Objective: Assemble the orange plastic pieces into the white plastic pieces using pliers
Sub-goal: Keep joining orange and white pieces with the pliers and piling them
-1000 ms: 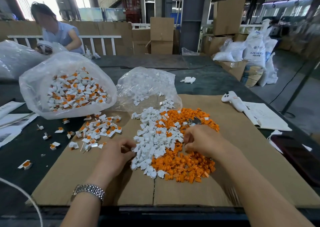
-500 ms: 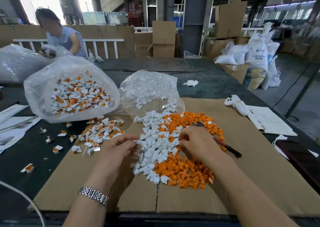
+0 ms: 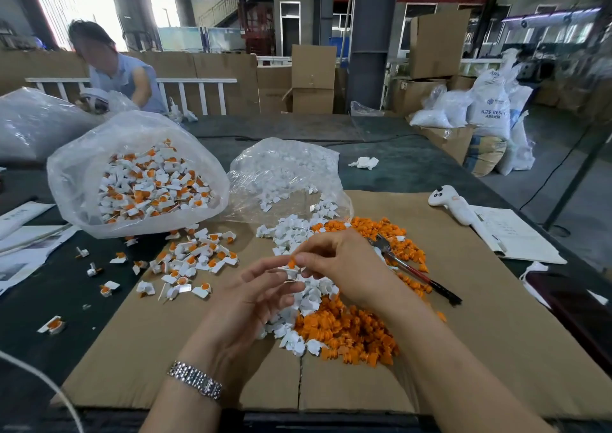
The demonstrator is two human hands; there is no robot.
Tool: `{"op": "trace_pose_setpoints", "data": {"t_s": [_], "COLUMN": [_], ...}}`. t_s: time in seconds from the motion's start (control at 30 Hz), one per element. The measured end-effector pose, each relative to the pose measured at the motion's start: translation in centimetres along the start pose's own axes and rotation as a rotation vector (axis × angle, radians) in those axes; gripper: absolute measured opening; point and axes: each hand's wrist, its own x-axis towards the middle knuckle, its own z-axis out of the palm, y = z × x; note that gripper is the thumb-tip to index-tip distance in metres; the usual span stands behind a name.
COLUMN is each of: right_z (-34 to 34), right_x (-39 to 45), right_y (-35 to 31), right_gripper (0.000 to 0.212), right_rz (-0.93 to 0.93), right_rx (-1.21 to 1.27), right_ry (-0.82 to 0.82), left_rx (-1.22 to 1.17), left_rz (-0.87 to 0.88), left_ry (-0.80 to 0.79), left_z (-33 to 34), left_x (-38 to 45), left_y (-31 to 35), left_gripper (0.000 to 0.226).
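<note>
The right hand [image 3: 344, 267] pinches an orange piece [image 3: 291, 263] over the white piece [image 3: 291, 272] pinched by the left hand [image 3: 251, 303] — both held above the loose heap at the cardboard's centre. The insert looks barely seated; pressed crooked, it could jam or pop out and vanish among the loose orange pieces [image 3: 347, 330] below. The pliers [image 3: 414, 270] lie untouched at 3 o'clock, so it probably isn't pressed home yet. A white sack [image 3: 491, 108] at 1 o'clock reads "ABS RESIN"; the red banner's writing is too blurred.
</note>
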Motion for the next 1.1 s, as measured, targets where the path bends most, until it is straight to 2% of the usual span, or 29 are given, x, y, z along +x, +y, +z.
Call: {"op": "trace_pose_setpoints", "data": {"t_s": [0.1, 0.33, 0.43, 0.53, 0.67, 0.8, 0.87, 0.97, 1.1], "right_z": [0.3, 0.6, 0.8, 0.5, 0.2, 0.5, 0.5, 0.5, 0.7], "right_x": [-0.2, -0.6, -0.8, -0.9, -1.1, -1.1, -1.2, -1.5, -1.6], "right_y": [0.0, -0.5, -0.9, -1.1, -1.1, -1.0, -0.9, -0.7, -0.4], "right_gripper": [0.009, 0.006, 0.006, 0.004, 0.004, 0.006, 0.010, 0.018, 0.017], "right_rz": [-0.024, -0.051, -0.064, -0.052, -0.021, 0.035, 0.012, -0.032, -0.101], "right_rx": [-0.155, -0.294, -0.328, -0.295, -0.214, -0.155, -0.122, -0.070, -0.119], "right_ry": [0.002, 0.022, 0.021, -0.001, -0.009, 0.058, 0.050, 0.002, 0.028], "left_rx": [-0.018, 0.036, 0.097, 0.243, 0.313, 0.405, 0.331, 0.072, 0.019], "left_rz": [0.007, 0.062, 0.136, 0.188, 0.225, 0.313, 0.283, 0.189, 0.167], "left_ry": [-0.014, 0.017, 0.039, 0.029, 0.016, 0.093, 0.108, 0.102, 0.107], "left_z": [0.2, 0.1, 0.1, 0.1, 0.5, 1.4, 1.6, 1.8, 1.2], "left_x": [-0.1, -0.2, -0.2, -0.4, -1.0, -1.3, -1.3, -1.5, -1.3], "left_y": [0.1, -0.3, -0.4, -0.1, 0.2, -0.1, -0.2, -0.1, -0.3], "left_gripper": [0.023, 0.027, 0.021, 0.019, 0.019, 0.022, 0.028, 0.030, 0.027]}}
